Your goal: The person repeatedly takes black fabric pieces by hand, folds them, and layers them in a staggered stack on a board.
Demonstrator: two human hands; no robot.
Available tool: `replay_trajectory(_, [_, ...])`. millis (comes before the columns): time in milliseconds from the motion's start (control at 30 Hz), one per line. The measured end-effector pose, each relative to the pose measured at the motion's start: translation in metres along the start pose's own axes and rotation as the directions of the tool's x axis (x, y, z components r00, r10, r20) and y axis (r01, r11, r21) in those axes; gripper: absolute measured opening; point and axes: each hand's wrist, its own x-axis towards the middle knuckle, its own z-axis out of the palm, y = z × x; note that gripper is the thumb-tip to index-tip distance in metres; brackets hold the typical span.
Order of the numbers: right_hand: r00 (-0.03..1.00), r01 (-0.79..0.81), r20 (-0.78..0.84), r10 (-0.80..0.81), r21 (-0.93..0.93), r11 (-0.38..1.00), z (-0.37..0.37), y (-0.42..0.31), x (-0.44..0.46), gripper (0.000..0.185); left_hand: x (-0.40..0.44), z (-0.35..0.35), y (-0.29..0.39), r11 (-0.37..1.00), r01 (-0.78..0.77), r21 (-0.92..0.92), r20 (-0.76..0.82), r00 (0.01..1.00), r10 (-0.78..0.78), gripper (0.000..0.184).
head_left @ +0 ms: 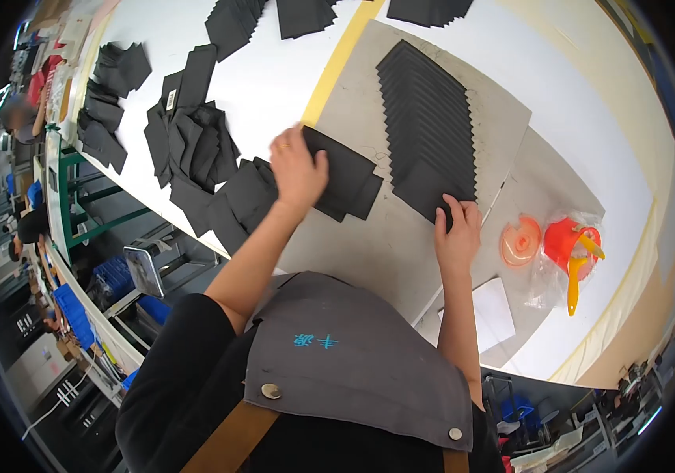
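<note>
The white counter [274,91] spreads before me, and on it a grey board [369,252] lies in front of my apron [361,355]. The largest thing on the board is a fan [428,118] of black pieces, overlapping in a long row with zigzag sides. It runs away from me, its near end right at my right grip. To the left, on the white, sits an untidy heap [188,146] of black pieces; more loose pieces [243,197] trail from it toward my left wrist. A smaller stack [345,173] lies between my left grip and the fan, apart from the fan.

My left grip [298,167] is at the stack's left edge, fingers and thumb bent and apart; I cannot tell whether it pinches anything. My right grip [459,232] touches the fan's near right corner, black showing between thumb and forefinger, though whether they squeeze it I cannot tell.

Right of that grip come white paper [495,319] nearer me, then a red cup [558,236] with clear plastic about it, an orange disc [519,243] just beside, and a yellow brush [573,292] against the cup. Smallest, a white label [171,100] shows on the heap.
</note>
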Motion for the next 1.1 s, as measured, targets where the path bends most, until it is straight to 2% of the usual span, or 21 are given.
replay_trajectory(67, [1.0,-0.008,-0.001,0.008,-0.005,1.0,0.001,0.0,0.0,0.024,0.0,0.003,-0.026,0.992,0.126,0.032,0.087,0.988,-0.128,0.053])
replay_trajectory(133, [1.0,-0.014,-0.004,0.014,-0.013,1.0,0.001,0.001,0.0,0.023,0.011,-0.005,-0.032,0.967,0.254,-0.012,0.234,0.941,-0.244,0.044])
replay_trajectory(167, [1.0,-0.007,-0.006,0.007,-0.012,1.0,0.001,0.001,0.001,0.023,0.015,-0.003,-0.037,0.967,0.254,0.003,0.258,0.934,-0.246,0.032])
replay_trajectory(267, [1.0,-0.019,-0.003,0.019,-0.019,1.0,-0.001,-0.001,0.002,0.022,0.02,-0.002,-0.041,0.973,0.23,0.007,0.313,0.924,-0.221,0.025])
replay_trajectory(333, [1.0,-0.024,0.013,0.024,-0.005,1.0,-0.001,0.0,0.002,0.024,0.02,-0.013,-0.034,0.986,0.168,-0.021,0.28,0.947,-0.155,0.019])
replay_trajectory(400, [0.999,-0.034,0.022,0.035,-0.013,0.999,-0.003,-0.002,0.001,0.029,0.019,-0.03,-0.025,0.936,0.19,-0.296,0.189,0.972,-0.137,0.013])
replay_trajectory(433, [0.999,-0.038,0.037,0.038,-0.018,0.999,-0.005,-0.004,0.001,0.034,0.018,-0.043,-0.014,0.936,0.119,-0.332,0.119,0.989,-0.084,0.01])
replay_trajectory(467, [0.998,-0.044,0.036,0.044,-0.02,0.999,-0.008,-0.009,0.001,0.034,0.019,-0.062,-0.004,0.935,0.117,-0.334,0.123,0.989,-0.079,0.01])
replay_trajectory(533, [0.999,0.053,-0.018,-0.051,0.176,0.983,-0.014,-0.023,0.001,0.051,0.019,-0.098,0.014,0.93,-0.055,-0.362,0.275,0.948,0.163,0.011])
replay_trajectory(567, [0.999,0.046,-0.015,-0.044,0.175,0.984,-0.014,-0.028,-0.001,0.051,0.018,-0.109,0.018,0.93,-0.054,-0.364,0.281,0.946,0.165,0.011])
replay_trajectory(633, [0.989,0.037,0.11,-0.094,0.436,0.899,-0.01,-0.04,-0.003,0.066,0.015,-0.124,0.021,0.881,-0.011,-0.473,0.489,0.829,0.273,0.014])
replay_trajectory(667, [0.99,0.035,0.11,-0.092,0.438,0.898,-0.006,-0.047,-0.004,0.066,0.013,-0.125,0.02,0.882,-0.013,-0.471,0.49,0.827,0.274,0.014])
replay_trajectory(733, [0.917,-0.206,0.39,-0.091,0.655,0.727,0.004,-0.063,-0.003,0.074,0.01,-0.126,0.018,0.861,0.081,-0.502,0.555,0.794,0.249,0.013])
replay_trajectory(767, [0.917,-0.208,0.389,-0.089,0.657,0.725,0.012,-0.071,-0.003,0.074,0.01,-0.127,0.018,0.862,0.079,-0.5,0.557,0.792,0.25,0.013])
replay_trajectory(833, [0.871,-0.271,0.459,-0.175,0.746,0.608,0.035,-0.082,-0.004,0.084,0.012,-0.13,0.018,0.919,0.152,-0.364,0.616,0.78,0.115,0.013])
replay_trajectory(867, [0.873,-0.271,0.456,-0.172,0.749,0.605,0.045,-0.084,-0.004,0.084,0.013,-0.132,0.016,0.921,0.146,-0.362,0.616,0.778,0.119,0.013])
replay_trajectory(933, [0.849,-0.193,0.477,-0.225,0.678,0.71,0.058,-0.088,-0.002,0.09,0.013,-0.133,0.013,0.912,0.135,-0.388,0.499,0.862,0.085,0.012])
replay_trajectory(967, [0.851,-0.194,0.476,-0.224,0.68,0.707,0.06,-0.088,-0.003,0.09,0.013,-0.13,0.014,0.85,0.096,-0.518,0.371,0.921,0.123,0.012])
replay_trajectory(1033, [0.805,-0.171,0.554,-0.215,0.562,0.809,0.055,-0.093,-0.003,0.094,0.015,-0.136,0.013,0.822,0.119,-0.557,0.326,0.942,0.085,0.012])
replay_trajectory(1067, [0.806,-0.173,0.553,-0.211,0.561,0.809,0.052,-0.094,-0.004,0.094,0.018,-0.14,0.014,0.788,0.136,-0.601,0.277,0.96,0.045,0.012])
replay_trajectory(1100, [0.807,-0.155,0.541,-0.236,0.581,0.799,0.049,-0.094,-0.004,0.094,0.02,-0.148,0.014,0.815,0.212,-0.539,0.339,0.94,-0.02,0.012])
